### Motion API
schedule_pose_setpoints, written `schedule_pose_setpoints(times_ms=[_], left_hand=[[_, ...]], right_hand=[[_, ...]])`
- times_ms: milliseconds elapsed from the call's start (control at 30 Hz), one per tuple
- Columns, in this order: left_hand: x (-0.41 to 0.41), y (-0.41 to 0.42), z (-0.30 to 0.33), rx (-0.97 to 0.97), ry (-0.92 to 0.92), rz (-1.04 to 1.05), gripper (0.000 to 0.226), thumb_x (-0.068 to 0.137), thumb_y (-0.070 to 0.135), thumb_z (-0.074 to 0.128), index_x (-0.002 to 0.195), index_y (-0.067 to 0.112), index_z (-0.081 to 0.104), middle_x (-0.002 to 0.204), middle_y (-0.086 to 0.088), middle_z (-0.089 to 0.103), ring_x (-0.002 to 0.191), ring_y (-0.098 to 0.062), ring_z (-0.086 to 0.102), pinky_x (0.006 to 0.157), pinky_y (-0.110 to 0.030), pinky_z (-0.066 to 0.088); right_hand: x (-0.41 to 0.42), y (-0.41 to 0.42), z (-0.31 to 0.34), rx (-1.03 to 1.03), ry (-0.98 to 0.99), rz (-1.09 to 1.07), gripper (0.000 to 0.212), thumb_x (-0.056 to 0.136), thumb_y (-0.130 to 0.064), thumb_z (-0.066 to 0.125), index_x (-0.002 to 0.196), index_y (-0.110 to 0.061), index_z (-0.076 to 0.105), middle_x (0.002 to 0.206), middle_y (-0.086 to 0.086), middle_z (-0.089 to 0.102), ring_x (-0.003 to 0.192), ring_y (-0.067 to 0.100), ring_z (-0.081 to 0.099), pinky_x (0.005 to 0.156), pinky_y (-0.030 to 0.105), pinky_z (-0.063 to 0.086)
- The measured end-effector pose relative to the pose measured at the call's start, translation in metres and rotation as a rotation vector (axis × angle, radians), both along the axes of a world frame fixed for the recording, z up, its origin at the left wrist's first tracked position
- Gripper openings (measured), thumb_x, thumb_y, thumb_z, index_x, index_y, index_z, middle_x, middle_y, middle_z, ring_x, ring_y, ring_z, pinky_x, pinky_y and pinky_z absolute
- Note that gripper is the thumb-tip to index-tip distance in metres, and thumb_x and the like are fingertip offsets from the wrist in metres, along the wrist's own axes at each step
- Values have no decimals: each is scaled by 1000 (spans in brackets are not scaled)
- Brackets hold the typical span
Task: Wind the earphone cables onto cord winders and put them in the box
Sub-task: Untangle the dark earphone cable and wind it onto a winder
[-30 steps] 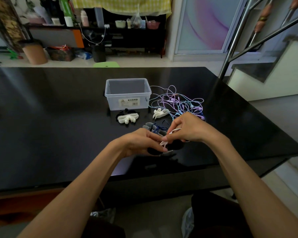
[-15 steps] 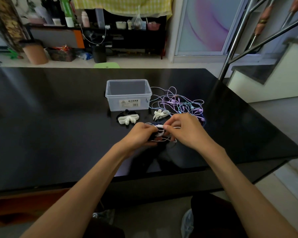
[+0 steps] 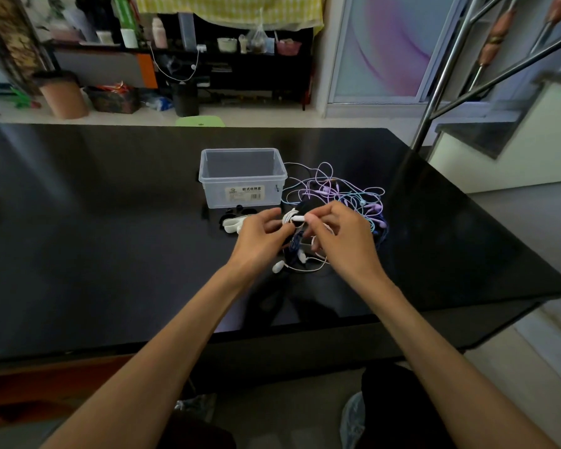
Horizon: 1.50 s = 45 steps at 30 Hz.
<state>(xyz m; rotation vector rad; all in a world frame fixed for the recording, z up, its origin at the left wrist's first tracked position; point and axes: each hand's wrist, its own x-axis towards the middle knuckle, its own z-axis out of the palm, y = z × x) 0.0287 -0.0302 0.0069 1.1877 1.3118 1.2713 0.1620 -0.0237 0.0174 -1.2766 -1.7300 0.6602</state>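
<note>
From the head camera, much of the work is screened by the hands themselves. The left hand (image 3: pixel 259 236) has its fingers curled toward a white earphone cable (image 3: pixel 300 268); it seems to pinch something there, but what sits under its fingertips is hidden, and I cannot tell whether a winder is in it. The right hand (image 3: pixel 339 236) pinches the cable's white plug end (image 3: pixel 297 218) between thumb and forefinger, held just above the black table (image 3: pixel 110 254). Two white earbuds hang below the hands, near the tabletop. A dark blue cord (image 3: pixel 294 247) shows between the palms, mostly covered.

One white cord winder (image 3: pixel 232 224) lies left of the left hand, partly cut off by it; black shapes beside it (possibly more winders) blend into the dark surface and cannot be counted. One clear plastic box (image 3: pixel 243 178) stands just beyond, lidless. To its right lies a tangle of purple and pale blue earphone cables (image 3: pixel 340 192); how many cables it holds cannot be made out.
</note>
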Motion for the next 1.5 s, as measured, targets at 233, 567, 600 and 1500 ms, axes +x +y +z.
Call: schedule_pose_setpoints(times_ms=[233,567,600,1500], left_hand=[[5,-2,-3,102,0,26,21,96,5,46,96,9,67,77,3,68,69,-1,62,69,-17,52],[10,-3,1,43,-23,-18,25,97,10,47,86,22,66,80,1,69,79,-11,62,85,-34,52],[10,-3,1,52,-12,-22,26,98,9,46,86,23,65,82,-2,68,81,-14,61,84,-34,51],[3,-5,2,59,-41,37,23,96,11,49,92,13,71,79,3,71,78,-9,67,84,-32,54]], right_hand=[[-8,-1,4,-356,385,93,16,94,-15,56,78,-13,58,67,5,67,44,3,57,42,12,38],[12,-2,13,97,-280,49,13,86,-23,67,96,-13,68,87,0,73,74,10,69,73,32,58],[12,-1,12,136,-324,48,14,89,-25,63,97,-14,68,88,-1,73,75,10,68,74,34,57],[0,4,-8,155,-75,58,8,91,-19,60,90,-12,64,77,-9,68,71,4,68,70,27,58]])
